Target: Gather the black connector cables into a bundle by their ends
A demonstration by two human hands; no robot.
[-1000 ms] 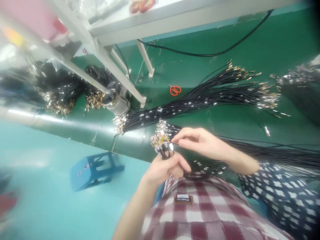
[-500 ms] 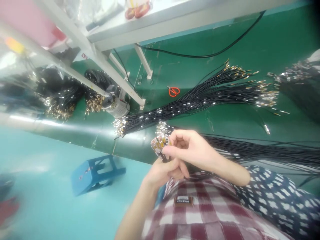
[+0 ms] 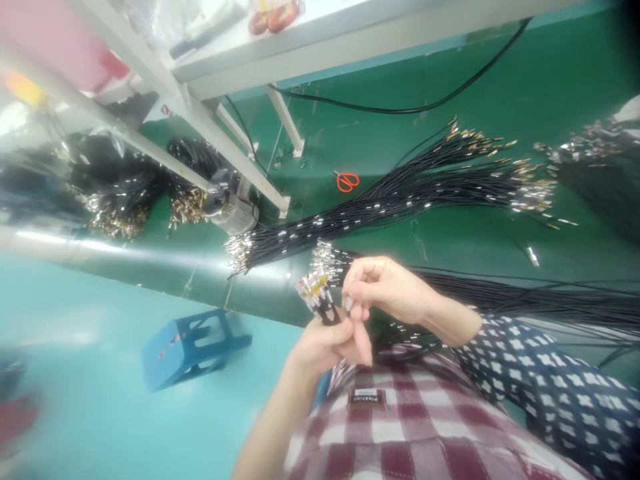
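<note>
My left hand [image 3: 333, 343] is wrapped round a bunch of black cables whose metal and amber connector ends [image 3: 316, 292] stick up above the thumb. Close beside it, my right hand [image 3: 383, 287] pinches the small silvery end of a single cable [image 3: 349, 303] between thumb and fingers. The rest of that cable is hidden by my hands. Just behind, another bundle of black cables [image 3: 500, 293] lies on the green surface, its silvery ends [image 3: 325, 257] near my left hand. Farther back stretches a long cable bundle [image 3: 360, 217] with shiny tips at both ends.
Orange-handled scissors [image 3: 347, 182] lie behind the long bundle. A white-framed rack [image 3: 350, 57] stands over the green surface, with a motor-like device [image 3: 233, 207] by its leg. More cable coils [image 3: 125, 193] are at the left. A blue plastic stool [image 3: 185, 350] sits on the floor.
My right hand has drawn back from the connector ends in my left hand and now holds one cable end slightly apart, to their right. The left hand keeps its bunch nearly in place.
</note>
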